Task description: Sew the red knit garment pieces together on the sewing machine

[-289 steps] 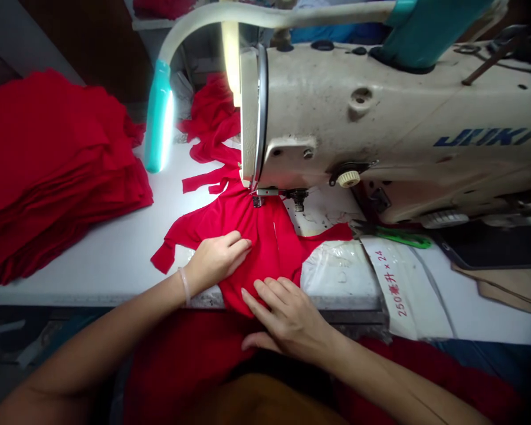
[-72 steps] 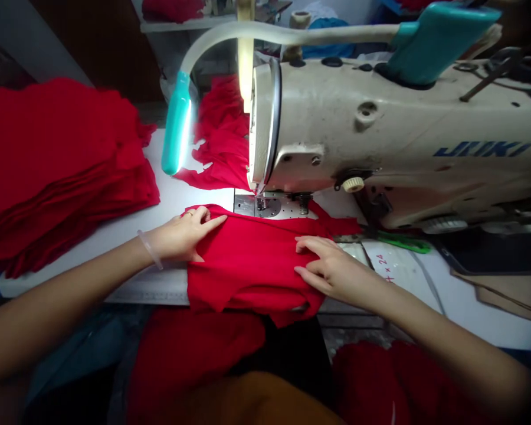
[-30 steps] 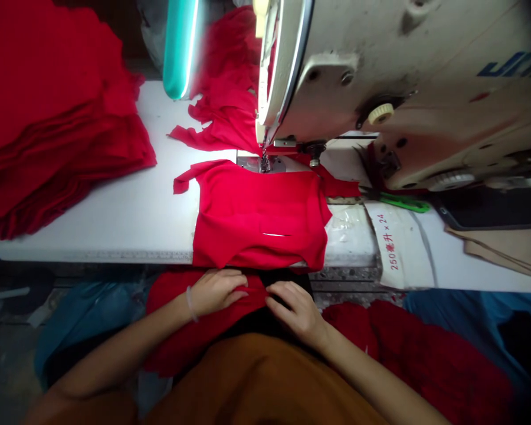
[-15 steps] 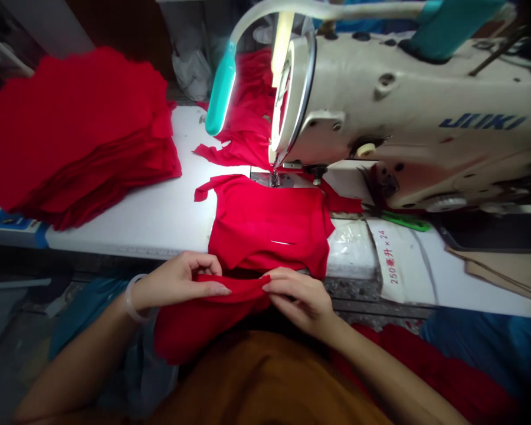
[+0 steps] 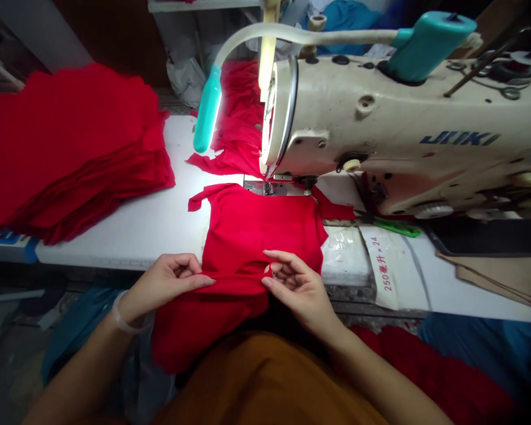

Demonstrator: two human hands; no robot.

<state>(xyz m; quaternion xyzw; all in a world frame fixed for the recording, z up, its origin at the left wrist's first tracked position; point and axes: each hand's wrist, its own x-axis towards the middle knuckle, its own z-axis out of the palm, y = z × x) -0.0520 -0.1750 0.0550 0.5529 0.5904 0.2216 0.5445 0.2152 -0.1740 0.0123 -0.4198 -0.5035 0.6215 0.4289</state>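
Note:
A red fabric piece (image 5: 261,227) lies flat on the white table (image 5: 154,227), its far edge at the needle of the cream sewing machine (image 5: 380,133). At the table's near edge I hold up a second red fabric piece (image 5: 203,319) by its top edge. My left hand (image 5: 168,282) pinches that edge on the left, a clear bangle on its wrist. My right hand (image 5: 294,286) pinches the same edge on the right, its other fingers spread. The rest of this piece hangs down over my lap.
A thick stack of red cut pieces (image 5: 66,147) sits at the table's left. More red fabric (image 5: 236,127) is heaped behind the needle under a teal lamp (image 5: 206,112). Green scissors (image 5: 396,227), a printed plastic bag (image 5: 387,265) and brown card (image 5: 504,277) lie to the right.
Over the last second both hands rose from my lap with the second red piece, lifting its edge up to the table's near edge. The piece on the table has stayed put.

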